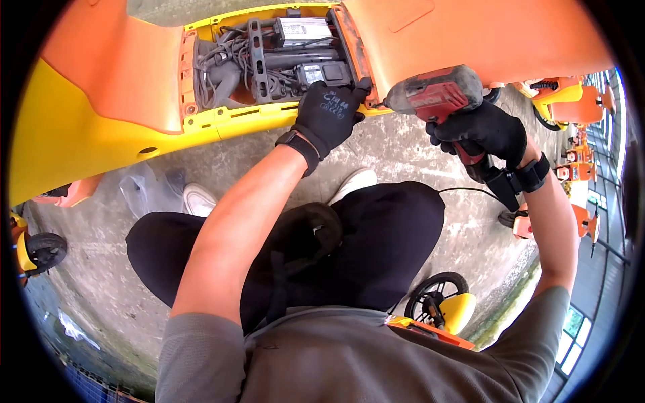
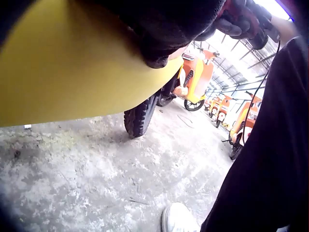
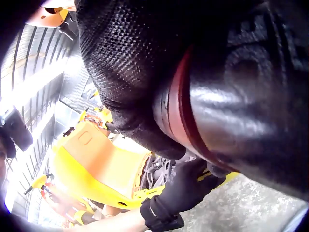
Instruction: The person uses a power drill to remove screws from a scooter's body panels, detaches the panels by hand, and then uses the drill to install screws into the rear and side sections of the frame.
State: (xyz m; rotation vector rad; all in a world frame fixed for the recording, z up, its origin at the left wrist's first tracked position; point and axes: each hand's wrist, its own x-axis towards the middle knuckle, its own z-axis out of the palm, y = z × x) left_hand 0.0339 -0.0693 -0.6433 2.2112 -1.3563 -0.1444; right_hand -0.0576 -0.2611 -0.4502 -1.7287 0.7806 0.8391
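My right hand (image 1: 480, 131), in a black glove, grips a red and grey cordless impact driver (image 1: 437, 94) by its handle. The driver's nose points left, its bit at the near corner of an orange crosspiece (image 1: 356, 50) on a scooter body. My left hand (image 1: 329, 114), also gloved, lies over the near yellow rim (image 1: 235, 121), its fingertips right beside the bit. What those fingers hold, if anything, I cannot tell. Behind this hand lies an open compartment with cables (image 1: 232, 57), a silver box (image 1: 304, 31) and a black module (image 1: 324, 72).
Orange body panels (image 1: 470, 33) flank the compartment. Other orange and yellow scooters (image 1: 578, 101) stand to the right, and a wheel (image 1: 437, 295) is close behind my knee. A clear plastic bag (image 1: 140, 188) lies on the concrete floor (image 1: 101, 269) by my left shoe (image 1: 199, 199).
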